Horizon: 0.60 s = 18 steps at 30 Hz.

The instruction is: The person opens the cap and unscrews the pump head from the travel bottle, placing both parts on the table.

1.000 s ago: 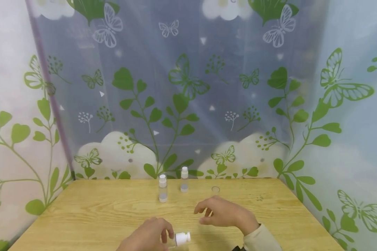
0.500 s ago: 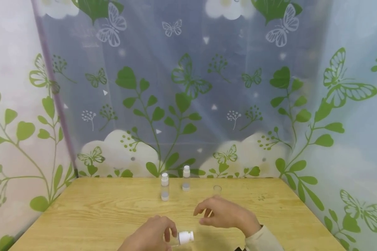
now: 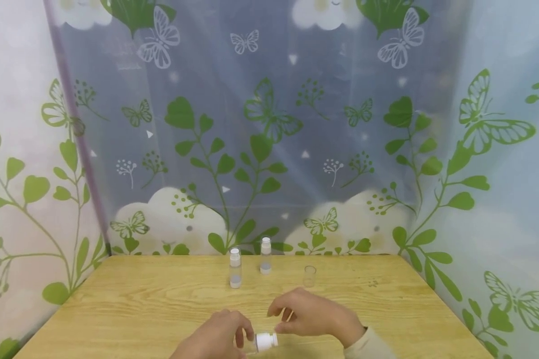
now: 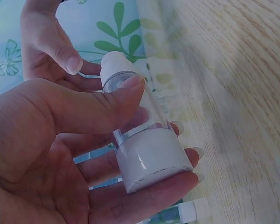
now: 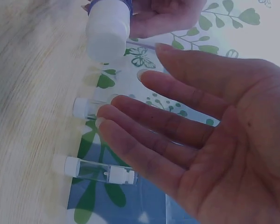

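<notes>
My left hand (image 3: 217, 336) grips a small clear pump bottle with a white pump head (image 3: 267, 341), tilted on its side at the front of the table. In the left wrist view the thumb presses the bottle's clear body, and fingers wrap under its white base (image 4: 154, 156). The pump head points toward my right hand (image 3: 314, 314), whose fingers are loosely bent with nothing between them. Close beside the pump head (image 5: 107, 37), the right fingers lie relaxed and apart from it in the right wrist view.
Two similar capped bottles stand upright farther back, one nearer bottle (image 3: 235, 269) and one farther bottle (image 3: 265, 257). A clear cap (image 3: 310, 276) stands to their right on the wooden table (image 3: 139, 299). Printed curtains (image 3: 269, 124) enclose the table's back and sides.
My right hand has moved left and slightly nearer, closer to the pump head, uncovering more of the clear cap behind it. The left hand keeps its hold on the bottle.
</notes>
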Each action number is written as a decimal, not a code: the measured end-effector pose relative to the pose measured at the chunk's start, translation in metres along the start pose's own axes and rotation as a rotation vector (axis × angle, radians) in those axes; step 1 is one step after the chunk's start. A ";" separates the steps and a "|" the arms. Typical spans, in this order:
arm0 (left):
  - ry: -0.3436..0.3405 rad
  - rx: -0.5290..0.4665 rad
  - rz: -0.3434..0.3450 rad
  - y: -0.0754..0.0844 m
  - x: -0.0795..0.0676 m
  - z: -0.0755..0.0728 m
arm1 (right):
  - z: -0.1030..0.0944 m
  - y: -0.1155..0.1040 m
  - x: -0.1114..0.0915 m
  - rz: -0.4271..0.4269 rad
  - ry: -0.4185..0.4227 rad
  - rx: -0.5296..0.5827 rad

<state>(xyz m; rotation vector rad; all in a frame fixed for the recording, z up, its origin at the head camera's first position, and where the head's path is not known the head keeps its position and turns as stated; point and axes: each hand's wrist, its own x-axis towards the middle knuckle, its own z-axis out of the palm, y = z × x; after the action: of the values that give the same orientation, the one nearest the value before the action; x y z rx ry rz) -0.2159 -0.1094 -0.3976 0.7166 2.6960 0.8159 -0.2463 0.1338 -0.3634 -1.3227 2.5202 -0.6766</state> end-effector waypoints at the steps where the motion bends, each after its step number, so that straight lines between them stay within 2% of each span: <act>1: 0.001 -0.002 0.003 0.000 0.000 0.000 | 0.002 -0.001 0.001 -0.009 -0.001 -0.007; 8: -0.002 -0.009 0.015 0.000 0.002 0.000 | 0.016 -0.001 0.009 -0.030 -0.047 -0.003; 18: -0.007 -0.005 0.027 0.003 0.001 0.002 | 0.029 -0.001 0.016 -0.051 -0.070 -0.059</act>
<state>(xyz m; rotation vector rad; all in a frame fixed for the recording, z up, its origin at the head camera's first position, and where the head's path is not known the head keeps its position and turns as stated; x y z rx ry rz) -0.2153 -0.1061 -0.3975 0.7545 2.6822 0.8247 -0.2435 0.1115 -0.3877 -1.4089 2.4764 -0.5592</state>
